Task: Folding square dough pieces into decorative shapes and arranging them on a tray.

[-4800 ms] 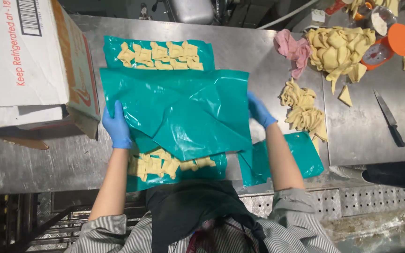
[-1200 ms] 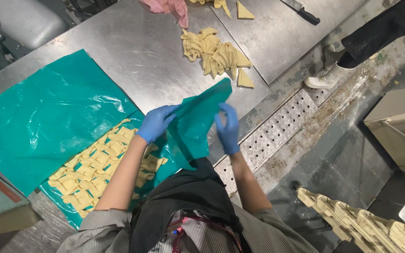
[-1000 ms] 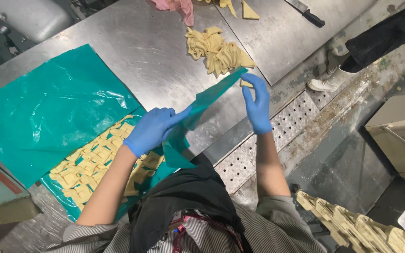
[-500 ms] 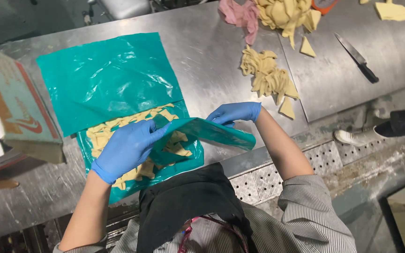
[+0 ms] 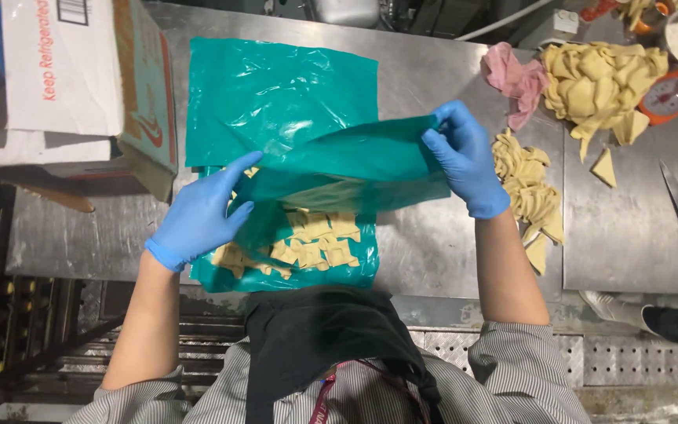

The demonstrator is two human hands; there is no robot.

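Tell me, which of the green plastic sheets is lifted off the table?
The middle green sheet, stretched between the left hand and right hand. The far sheet lies flat; another lies under pale pieces.

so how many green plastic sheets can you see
3: one lying flat on the table, one stretched between the left hand and right hand at, one under the pasta pieces. More may be hidden.

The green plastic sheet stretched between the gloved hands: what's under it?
Under the green sheet, pale yellow dough pieces lie on another green sheet on the steel table. How far they continue beneath the lifted sheet is hidden.
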